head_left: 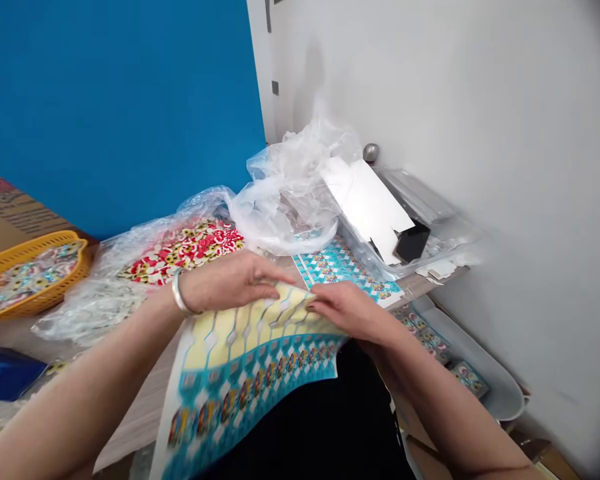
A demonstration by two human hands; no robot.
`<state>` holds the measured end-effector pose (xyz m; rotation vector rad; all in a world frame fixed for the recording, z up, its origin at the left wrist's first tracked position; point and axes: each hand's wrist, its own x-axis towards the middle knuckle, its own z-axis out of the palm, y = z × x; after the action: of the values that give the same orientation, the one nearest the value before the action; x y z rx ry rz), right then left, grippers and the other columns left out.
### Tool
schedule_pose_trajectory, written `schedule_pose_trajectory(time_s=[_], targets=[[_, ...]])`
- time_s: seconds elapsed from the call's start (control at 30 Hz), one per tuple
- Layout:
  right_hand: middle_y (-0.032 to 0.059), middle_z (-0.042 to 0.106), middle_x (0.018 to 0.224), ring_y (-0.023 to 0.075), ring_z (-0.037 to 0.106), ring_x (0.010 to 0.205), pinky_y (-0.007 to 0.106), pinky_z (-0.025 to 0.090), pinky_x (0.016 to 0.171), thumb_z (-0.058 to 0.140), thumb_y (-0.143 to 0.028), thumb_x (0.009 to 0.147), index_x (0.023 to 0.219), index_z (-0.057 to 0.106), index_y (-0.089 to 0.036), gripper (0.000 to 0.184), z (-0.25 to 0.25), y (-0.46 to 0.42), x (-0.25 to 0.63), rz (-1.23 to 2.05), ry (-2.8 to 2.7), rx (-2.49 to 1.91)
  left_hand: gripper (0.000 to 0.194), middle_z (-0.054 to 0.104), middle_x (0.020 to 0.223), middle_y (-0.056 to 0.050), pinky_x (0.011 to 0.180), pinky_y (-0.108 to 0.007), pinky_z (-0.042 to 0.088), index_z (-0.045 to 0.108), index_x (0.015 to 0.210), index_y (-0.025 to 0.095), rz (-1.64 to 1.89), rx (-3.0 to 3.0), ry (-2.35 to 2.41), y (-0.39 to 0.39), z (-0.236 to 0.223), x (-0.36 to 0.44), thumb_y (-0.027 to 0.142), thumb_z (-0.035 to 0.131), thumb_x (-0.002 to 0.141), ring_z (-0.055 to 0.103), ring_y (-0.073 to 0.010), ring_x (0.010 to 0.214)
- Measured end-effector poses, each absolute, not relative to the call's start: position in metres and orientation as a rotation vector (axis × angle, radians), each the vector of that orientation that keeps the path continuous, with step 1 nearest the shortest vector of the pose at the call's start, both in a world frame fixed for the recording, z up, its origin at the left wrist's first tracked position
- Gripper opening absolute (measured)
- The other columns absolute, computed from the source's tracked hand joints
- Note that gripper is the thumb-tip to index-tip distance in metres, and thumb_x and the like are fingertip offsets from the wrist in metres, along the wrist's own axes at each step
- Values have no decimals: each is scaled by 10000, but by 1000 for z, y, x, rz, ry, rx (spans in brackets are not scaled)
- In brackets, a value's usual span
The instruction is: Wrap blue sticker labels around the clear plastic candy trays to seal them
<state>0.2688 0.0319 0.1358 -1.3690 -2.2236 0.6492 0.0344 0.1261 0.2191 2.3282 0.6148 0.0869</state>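
Observation:
A large printed sheet of labels (260,373) lies bent in front of my body, its lower part against black clothing. Its upper part is a yellow band (223,337) with grey-white diamond outlines; below are rows of blue labels with small coloured pictures. My left hand (235,280), with a silver bangle (177,293) at the wrist, grips the sheet's top edge with thumb and fingers. At the upper right corner, my right hand (347,308) pinches the sheet between thumb and fingers. Another blue printed sheet (333,263) lies on the table just beyond.
Small red, white and yellow pieces (190,250) fill an open plastic bag at left. A yellow basket (73,243) holds wrapped pieces. Crumpled clear plastic (300,173) and a clear tray (443,213) with white card (365,200) stand behind. A grey tub (500,380) sits lower right.

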Motion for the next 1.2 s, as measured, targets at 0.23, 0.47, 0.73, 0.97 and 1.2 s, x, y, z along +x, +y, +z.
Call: schedule_pose_trajectory(time_s=[0.23, 0.47, 0.73, 0.97, 1.2], targets=[[44, 742, 820, 214, 676, 699, 339, 543, 676, 715, -444, 773, 919, 685, -205, 282, 93, -10, 347, 1539, -901, -1419, 451, 678, 1235, -97, 1013, -431, 460, 678, 1194, 227, 857, 2034, 1184, 107, 150, -10, 499, 645, 835, 621, -288, 1129], [79, 774, 899, 231, 720, 743, 353, 570, 718, 797, -291, 682, 951, 703, -174, 308, 96, 6, 325, 1517, -518, -1242, 729, 591, 1374, -129, 1057, -494, 422, 583, 1317, 226, 848, 949, 695, 75, 64, 18, 749, 424, 835, 527, -335, 1276], [92, 758, 760, 254, 710, 673, 365, 555, 675, 715, -327, 637, 863, 697, -148, 288, 18, -17, 296, 1674, -449, -1471, 685, 657, 1282, -128, 978, -480, 503, 536, 1339, 227, 771, 674, 834, 45, 47, 36, 522, 740, 755, 643, -336, 1130], [84, 761, 825, 261, 716, 704, 351, 541, 652, 694, -432, 664, 957, 672, -172, 392, 6, -47, 308, 1625, -460, -1477, 506, 742, 1037, -147, 793, -433, 583, 604, 1098, 154, 632, 651, 1036, 55, 17, 55, 266, 813, 651, 726, -313, 892], [69, 754, 832, 250, 701, 749, 369, 547, 704, 568, -390, 718, 860, 659, -183, 267, 14, 46, 335, 1170, -873, -1760, 386, 742, 861, -91, 711, -412, 574, 576, 1016, 177, 712, 833, 1151, 148, 28, 98, 246, 766, 688, 726, -271, 754]])
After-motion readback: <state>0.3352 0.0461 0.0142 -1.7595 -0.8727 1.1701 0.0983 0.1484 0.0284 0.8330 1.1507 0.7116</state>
